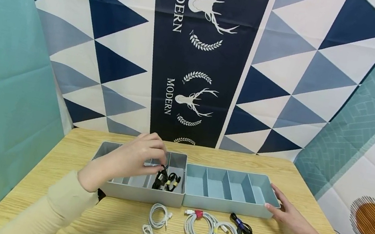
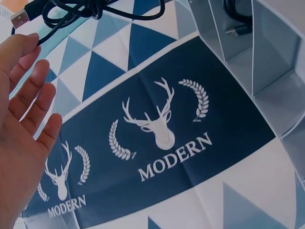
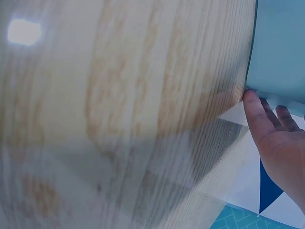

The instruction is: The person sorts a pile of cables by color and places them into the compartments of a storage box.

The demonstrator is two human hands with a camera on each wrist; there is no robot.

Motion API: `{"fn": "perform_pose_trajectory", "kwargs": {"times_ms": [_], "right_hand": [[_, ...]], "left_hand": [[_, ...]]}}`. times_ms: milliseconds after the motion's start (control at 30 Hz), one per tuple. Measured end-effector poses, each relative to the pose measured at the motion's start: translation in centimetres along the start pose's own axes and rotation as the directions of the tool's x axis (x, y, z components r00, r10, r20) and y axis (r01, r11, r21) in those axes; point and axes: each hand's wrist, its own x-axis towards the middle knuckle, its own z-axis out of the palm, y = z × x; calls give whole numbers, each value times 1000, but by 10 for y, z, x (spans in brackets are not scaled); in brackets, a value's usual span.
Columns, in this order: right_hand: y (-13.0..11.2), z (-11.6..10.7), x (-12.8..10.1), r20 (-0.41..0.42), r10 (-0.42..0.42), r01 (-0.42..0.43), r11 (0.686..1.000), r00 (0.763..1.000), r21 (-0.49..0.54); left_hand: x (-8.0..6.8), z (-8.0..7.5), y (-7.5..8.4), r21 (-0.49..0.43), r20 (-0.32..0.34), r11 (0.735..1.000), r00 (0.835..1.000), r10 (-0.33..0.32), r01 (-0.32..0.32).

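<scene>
Left hand lowers a black cable into the grey tray

Fingertips of the left hand (image 1: pixel 137 157) pinch the coiled black cable (image 1: pixel 161 177) over the grey tray (image 1: pixel 141 194). The right hand (image 1: pixel 287 213), fingers straight, rests against the blue tray (image 1: pixel 228 206). White cables (image 1: pixel 210 229) lie on the table (image 1: pixel 70 148); the backdrop (image 1: pixel 199 62) reads "MODERN".

Black coiled cable (image 1: pixel 162 178) (bundled) in grey tray (image 1: pixel 136 192)
</scene>
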Motion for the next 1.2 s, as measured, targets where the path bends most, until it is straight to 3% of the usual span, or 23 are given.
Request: {"fn": "perform_pose_trajectory", "kwargs": {"times_ms": [533, 1200], "right_hand": [[-1, -1, 0, 0, -1, 1, 1000, 1000, -5], [3, -1, 2, -10, -25, 25, 1000, 1000, -13]], "left_hand": [[0, -14, -18, 56, -62, 997, 997, -42, 45], [-16, -18, -44, 89, -54, 984, 988, -148, 152]]}}
